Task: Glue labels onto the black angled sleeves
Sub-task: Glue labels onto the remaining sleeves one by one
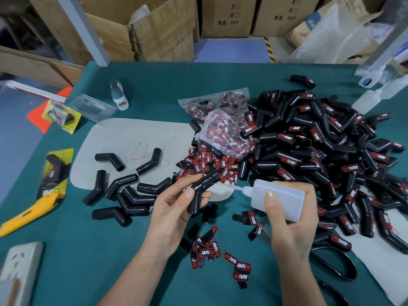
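At frame centre the left hand pinches a bare black sleeve between thumb and fingers while the right hand wraps its fingers round the glue bottle, nozzle aimed at it: gluing seems underway, and next a label from lower centre needs pressing on

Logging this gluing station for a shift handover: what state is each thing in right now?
Black angled sleeve: unlabelled, gripped in left hand.
White plastic glue bottle: gripped in right hand, nozzle toward the sleeve.
Clear plastic label bag: open, labels spilled.
Yellow utility knife: lying on table.
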`<state>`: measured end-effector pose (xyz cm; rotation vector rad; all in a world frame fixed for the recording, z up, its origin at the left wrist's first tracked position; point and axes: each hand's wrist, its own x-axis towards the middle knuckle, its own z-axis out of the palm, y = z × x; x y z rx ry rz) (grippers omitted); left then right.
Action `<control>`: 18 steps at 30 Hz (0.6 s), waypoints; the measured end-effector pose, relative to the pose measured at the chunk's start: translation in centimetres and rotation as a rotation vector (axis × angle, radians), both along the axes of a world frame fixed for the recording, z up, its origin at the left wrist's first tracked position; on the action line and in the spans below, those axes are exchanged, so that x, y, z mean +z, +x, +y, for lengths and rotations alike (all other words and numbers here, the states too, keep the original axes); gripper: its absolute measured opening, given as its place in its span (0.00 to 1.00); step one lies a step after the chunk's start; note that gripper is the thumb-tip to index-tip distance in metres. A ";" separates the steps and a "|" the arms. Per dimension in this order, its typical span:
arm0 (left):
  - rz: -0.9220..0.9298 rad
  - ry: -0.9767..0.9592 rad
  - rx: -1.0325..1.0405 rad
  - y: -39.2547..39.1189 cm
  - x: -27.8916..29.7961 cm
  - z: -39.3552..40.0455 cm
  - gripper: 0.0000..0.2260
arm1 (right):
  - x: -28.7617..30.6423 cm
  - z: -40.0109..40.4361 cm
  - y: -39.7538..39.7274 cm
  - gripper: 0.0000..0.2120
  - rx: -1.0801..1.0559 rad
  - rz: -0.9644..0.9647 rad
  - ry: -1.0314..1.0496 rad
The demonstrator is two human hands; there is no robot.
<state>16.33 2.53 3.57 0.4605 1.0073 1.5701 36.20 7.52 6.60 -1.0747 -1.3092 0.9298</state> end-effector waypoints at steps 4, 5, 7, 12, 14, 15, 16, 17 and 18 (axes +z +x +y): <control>0.003 -0.004 0.000 0.0 0.0 0.0 0.23 | 0.0 0.0 0.0 0.09 0.011 -0.006 0.001; 0.001 -0.003 0.000 0.0 -0.1 0.0 0.23 | 0.0 -0.1 -0.1 0.09 0.019 -0.013 0.005; -0.005 -0.001 0.000 0.0 -0.1 0.0 0.23 | 0.0 -0.1 -0.1 0.09 0.017 -0.006 -0.005; -0.012 -0.005 -0.001 0.0 -0.2 0.0 0.24 | 0.0 0.1 0.1 0.09 0.014 0.000 -0.012; -0.014 -0.004 -0.001 0.0 -0.2 0.0 0.24 | 0.0 0.0 0.0 0.09 0.024 -0.006 -0.012; -0.014 -0.005 0.000 0.0 -0.2 0.0 0.24 | -0.1 0.0 0.0 0.09 0.027 -0.011 -0.012; -0.015 -0.005 0.000 0.0 -0.2 0.0 0.24 | -0.1 0.0 0.0 0.09 0.028 -0.017 -0.014; -0.016 -0.004 0.000 0.0 -0.2 0.0 0.24 | -0.1 0.0 0.0 0.09 0.029 -0.021 -0.014; -0.016 -0.003 -0.002 0.0 -0.2 0.1 0.24 | -0.1 0.0 0.0 0.09 0.031 -0.022 -0.014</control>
